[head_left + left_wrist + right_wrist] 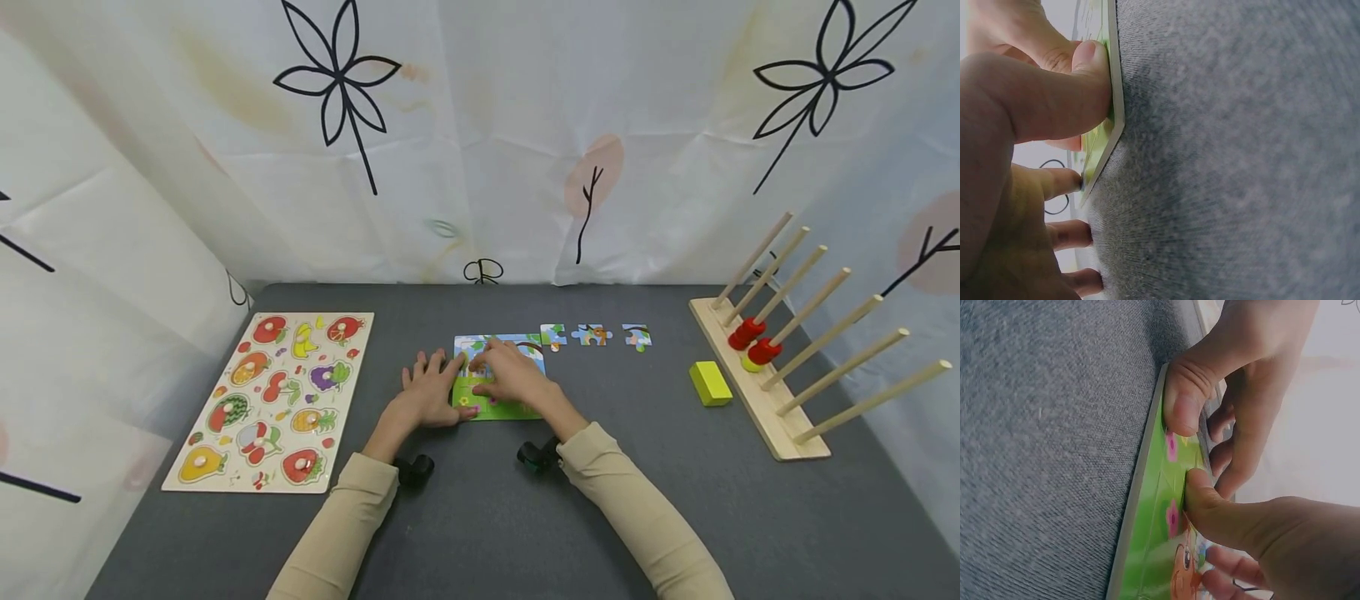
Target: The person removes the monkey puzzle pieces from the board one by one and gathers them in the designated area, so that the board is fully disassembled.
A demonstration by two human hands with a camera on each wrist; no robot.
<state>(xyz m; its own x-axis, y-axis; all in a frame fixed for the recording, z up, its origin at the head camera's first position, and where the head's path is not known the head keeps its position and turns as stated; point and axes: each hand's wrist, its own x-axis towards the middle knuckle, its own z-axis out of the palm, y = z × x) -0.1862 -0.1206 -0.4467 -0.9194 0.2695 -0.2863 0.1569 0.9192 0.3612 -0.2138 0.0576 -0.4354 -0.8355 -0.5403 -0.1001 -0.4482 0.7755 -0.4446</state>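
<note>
A jigsaw puzzle (pixel 531 410) in a thin tray with a green lower part and blue sky lies flat on the table. My left hand (pixel 429 392) is spread at its left side, the thumb resting on the near left corner and other fingertips on the table. Over the middle of the puzzle, my right hand (pixel 513 375) bends thumb and fingers down around a puzzle piece, mostly hidden under the hand. In the right wrist view the right thumb (pixel 1200 487) touches the green surface near a pink flower, beside an orange animal picture (pixel 1184 575).
Three loose puzzle pieces (pixel 592 335) lie in a row right of the puzzle. A fruit peg board (pixel 273 404) is at the left. At the right stand a yellow block (pixel 710 383) and a wooden rack (pixel 787 417) with tall pegs and several red and yellow beads.
</note>
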